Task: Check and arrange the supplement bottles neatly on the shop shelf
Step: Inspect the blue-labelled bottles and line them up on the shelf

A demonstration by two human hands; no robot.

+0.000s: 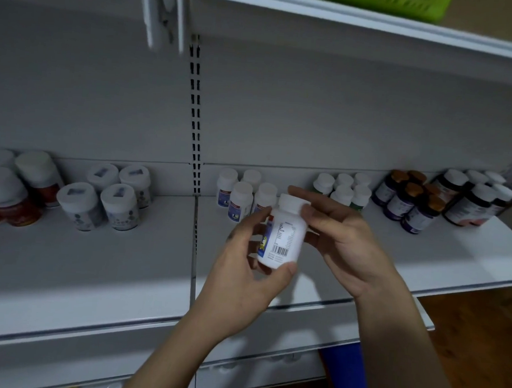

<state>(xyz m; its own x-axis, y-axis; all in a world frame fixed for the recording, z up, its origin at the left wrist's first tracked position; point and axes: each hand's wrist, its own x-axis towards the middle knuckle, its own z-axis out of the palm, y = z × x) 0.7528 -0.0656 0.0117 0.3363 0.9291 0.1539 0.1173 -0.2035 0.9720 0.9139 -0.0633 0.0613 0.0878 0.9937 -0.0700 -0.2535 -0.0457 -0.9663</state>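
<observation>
L hand (243, 278) + R hand (346, 240) round white bottle (287, 225), label print illegible

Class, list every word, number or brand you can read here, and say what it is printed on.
No text reads clearly enough to quote.
Held white bottle: barcode and fine print, too small and blurred.
shelf bottles: labels blurred.
lid stickers on the left group: blurred.

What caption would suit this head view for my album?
Left hand and right hand hold a white bottle, barcode visible, over a shelf of bottles.
</observation>
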